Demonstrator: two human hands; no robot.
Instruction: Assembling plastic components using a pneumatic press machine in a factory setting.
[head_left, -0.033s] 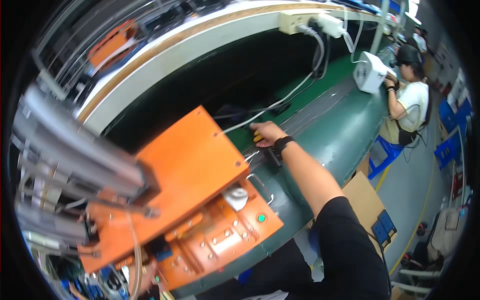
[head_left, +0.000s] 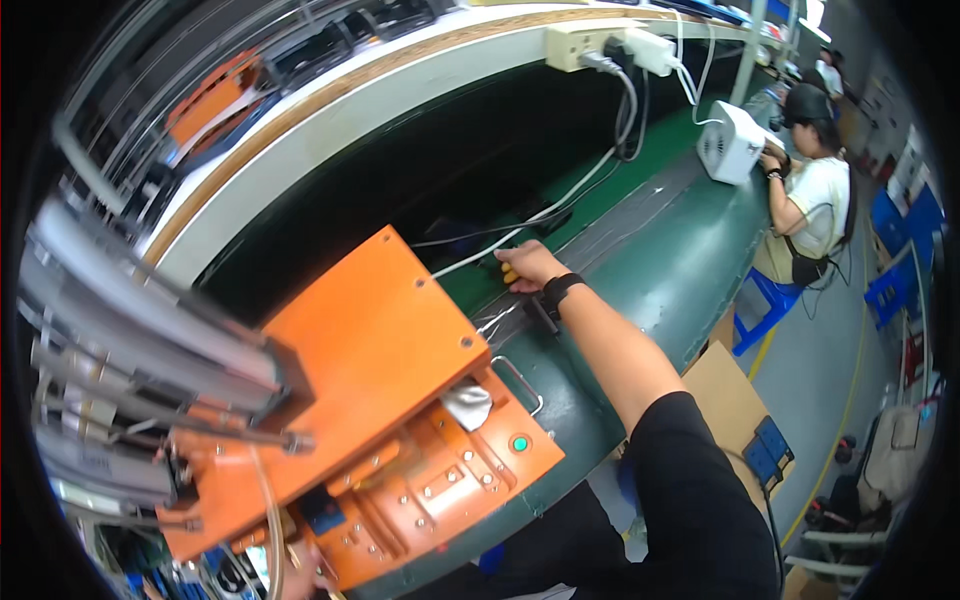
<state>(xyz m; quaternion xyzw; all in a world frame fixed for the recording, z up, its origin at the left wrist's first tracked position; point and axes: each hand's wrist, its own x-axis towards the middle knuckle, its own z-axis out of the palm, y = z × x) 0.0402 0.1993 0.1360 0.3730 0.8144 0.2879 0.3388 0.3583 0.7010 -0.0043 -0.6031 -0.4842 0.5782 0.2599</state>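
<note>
My right hand [head_left: 533,268] reaches over the dark strip beyond the orange machine, its fingers curled closed. Yellow shows at the fingers; whether it is finger covers or a handle I cannot tell. Just under the hand lies a small black object [head_left: 542,316]. My left hand [head_left: 308,568] is at the lower edge, beside the near left corner of the machine's base; it is blurred and partly hidden by a clear tube [head_left: 272,520]. The machine has an orange upper plate [head_left: 370,330] above an orange base [head_left: 420,510] with a green button [head_left: 520,444]. A silvery crumpled piece [head_left: 467,405] sits between them.
Blurred grey cylinders [head_left: 150,300] rise at the left. A white cable [head_left: 560,205] runs to a power strip [head_left: 580,48] on the shelf edge. Farther right, a small white fan [head_left: 730,143] stands near a seated person [head_left: 815,190]. Cardboard [head_left: 735,400] lies below my right arm.
The whole view has shifted slightly. My left hand has come over the lower left of the base, where a second green button showed before. My right hand stays nearly in place.
</note>
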